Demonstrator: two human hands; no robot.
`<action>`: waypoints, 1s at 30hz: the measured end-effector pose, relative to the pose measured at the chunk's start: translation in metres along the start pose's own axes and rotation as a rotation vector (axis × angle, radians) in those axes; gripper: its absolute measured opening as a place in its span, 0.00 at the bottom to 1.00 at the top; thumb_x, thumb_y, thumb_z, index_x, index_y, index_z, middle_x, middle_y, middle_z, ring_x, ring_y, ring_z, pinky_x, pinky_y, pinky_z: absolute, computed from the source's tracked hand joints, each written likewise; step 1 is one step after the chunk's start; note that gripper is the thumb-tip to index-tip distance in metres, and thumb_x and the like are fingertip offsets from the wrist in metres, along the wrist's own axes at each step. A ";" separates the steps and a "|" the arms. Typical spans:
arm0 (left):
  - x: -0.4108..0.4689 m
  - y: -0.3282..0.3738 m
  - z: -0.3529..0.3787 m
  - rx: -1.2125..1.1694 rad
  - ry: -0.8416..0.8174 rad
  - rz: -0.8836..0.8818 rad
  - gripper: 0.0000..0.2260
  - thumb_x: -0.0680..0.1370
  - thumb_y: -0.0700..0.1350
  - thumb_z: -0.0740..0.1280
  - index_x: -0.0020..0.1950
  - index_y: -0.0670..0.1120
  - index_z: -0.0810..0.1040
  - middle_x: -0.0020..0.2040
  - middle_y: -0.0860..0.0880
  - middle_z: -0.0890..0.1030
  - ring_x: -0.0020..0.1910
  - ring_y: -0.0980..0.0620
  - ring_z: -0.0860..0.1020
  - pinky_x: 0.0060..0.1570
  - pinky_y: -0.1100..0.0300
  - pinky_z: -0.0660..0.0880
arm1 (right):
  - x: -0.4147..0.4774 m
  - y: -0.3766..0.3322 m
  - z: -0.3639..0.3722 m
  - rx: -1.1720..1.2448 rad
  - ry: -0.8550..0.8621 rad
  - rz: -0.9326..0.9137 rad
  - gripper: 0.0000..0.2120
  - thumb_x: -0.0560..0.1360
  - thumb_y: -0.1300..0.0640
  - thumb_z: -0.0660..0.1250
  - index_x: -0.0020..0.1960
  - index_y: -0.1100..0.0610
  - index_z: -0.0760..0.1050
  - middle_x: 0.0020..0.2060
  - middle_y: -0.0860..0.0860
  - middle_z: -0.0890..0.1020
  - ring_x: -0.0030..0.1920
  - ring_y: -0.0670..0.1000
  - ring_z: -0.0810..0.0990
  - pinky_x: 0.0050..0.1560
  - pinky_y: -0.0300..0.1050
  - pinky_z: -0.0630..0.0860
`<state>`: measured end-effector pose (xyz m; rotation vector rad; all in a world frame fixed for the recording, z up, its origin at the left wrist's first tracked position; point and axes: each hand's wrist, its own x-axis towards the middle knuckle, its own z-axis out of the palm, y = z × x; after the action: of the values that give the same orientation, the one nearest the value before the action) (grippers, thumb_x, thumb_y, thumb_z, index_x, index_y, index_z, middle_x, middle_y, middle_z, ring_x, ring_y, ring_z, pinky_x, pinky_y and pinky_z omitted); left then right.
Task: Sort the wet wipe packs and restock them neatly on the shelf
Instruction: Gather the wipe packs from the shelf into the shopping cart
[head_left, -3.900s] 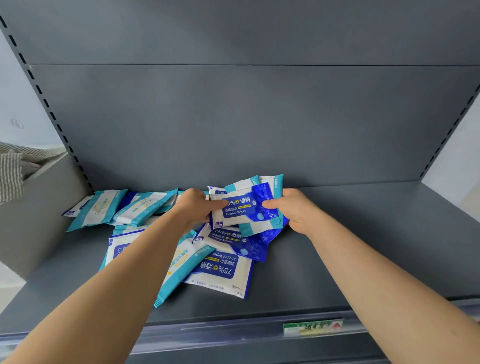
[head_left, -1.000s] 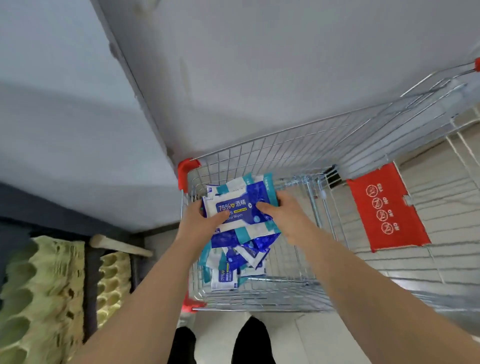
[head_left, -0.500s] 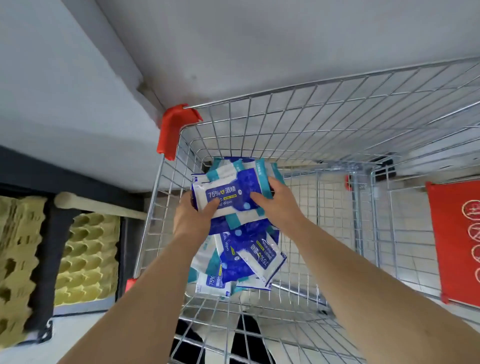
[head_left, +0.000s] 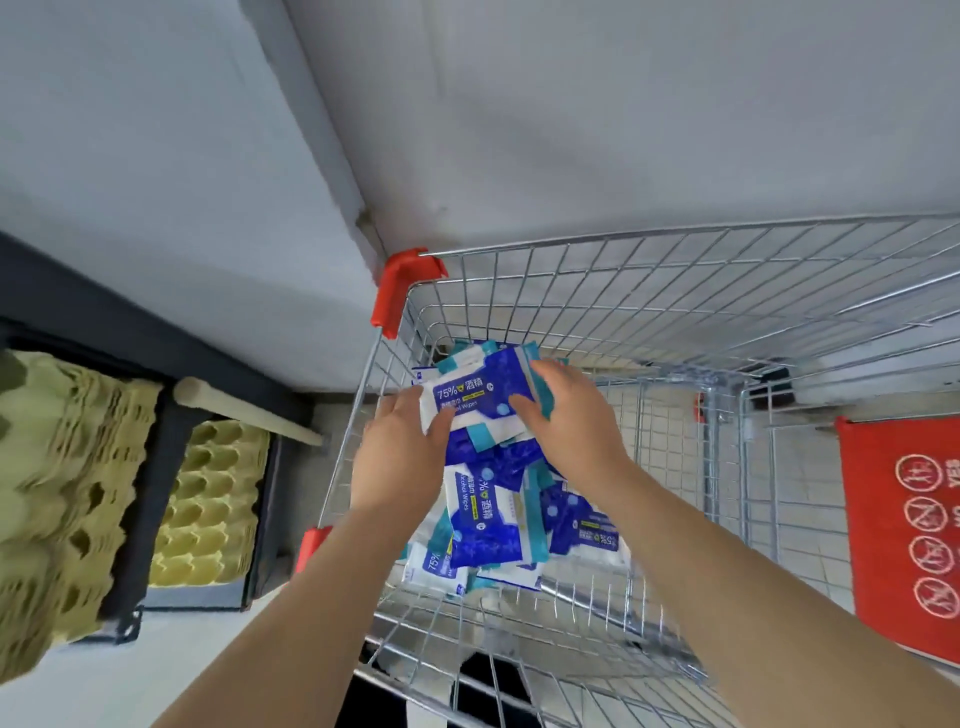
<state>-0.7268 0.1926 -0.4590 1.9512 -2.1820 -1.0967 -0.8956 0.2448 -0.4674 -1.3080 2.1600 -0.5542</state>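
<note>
head view | left hand (head_left: 402, 447) and right hand (head_left: 569, 415) each pinch a side of a bundle of blue-and-white alcohol wipe packs (head_left: 480, 397) over the silver wire shopping cart (head_left: 675, 291) | loose blue-and-white packs (head_left: 498, 525) lie inside it | yellow egg trays (head_left: 208, 499) sit left

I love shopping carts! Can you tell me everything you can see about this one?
The cart is a basket of shiny silver wire mesh with red plastic corner caps, standing beside a grey wall. Blue-and-white wipe packs lie heaped inside. The left hand and right hand reach in, gripping a bundle of packs.
</note>
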 end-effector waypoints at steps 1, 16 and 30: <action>-0.010 0.005 -0.014 0.055 0.023 0.046 0.20 0.81 0.55 0.59 0.69 0.48 0.70 0.66 0.47 0.74 0.62 0.47 0.74 0.55 0.54 0.73 | -0.007 -0.012 -0.010 -0.034 -0.001 -0.040 0.20 0.77 0.51 0.66 0.66 0.58 0.73 0.61 0.53 0.77 0.61 0.53 0.75 0.57 0.43 0.70; -0.197 0.003 -0.301 0.248 0.595 0.379 0.16 0.75 0.51 0.64 0.56 0.45 0.82 0.52 0.48 0.84 0.50 0.44 0.81 0.51 0.50 0.77 | -0.132 -0.307 -0.130 -0.132 0.194 -0.638 0.17 0.74 0.52 0.67 0.57 0.61 0.78 0.52 0.54 0.82 0.50 0.54 0.81 0.54 0.48 0.78; -0.341 -0.186 -0.551 0.248 1.014 0.351 0.15 0.75 0.52 0.64 0.55 0.45 0.82 0.50 0.48 0.84 0.48 0.42 0.81 0.49 0.52 0.76 | -0.277 -0.614 -0.060 -0.013 0.260 -0.896 0.22 0.78 0.48 0.63 0.70 0.52 0.70 0.67 0.45 0.74 0.59 0.49 0.77 0.57 0.33 0.64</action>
<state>-0.2429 0.2320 0.0088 1.5324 -1.9281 0.2228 -0.4194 0.2249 0.0122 -2.3038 1.6513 -1.0903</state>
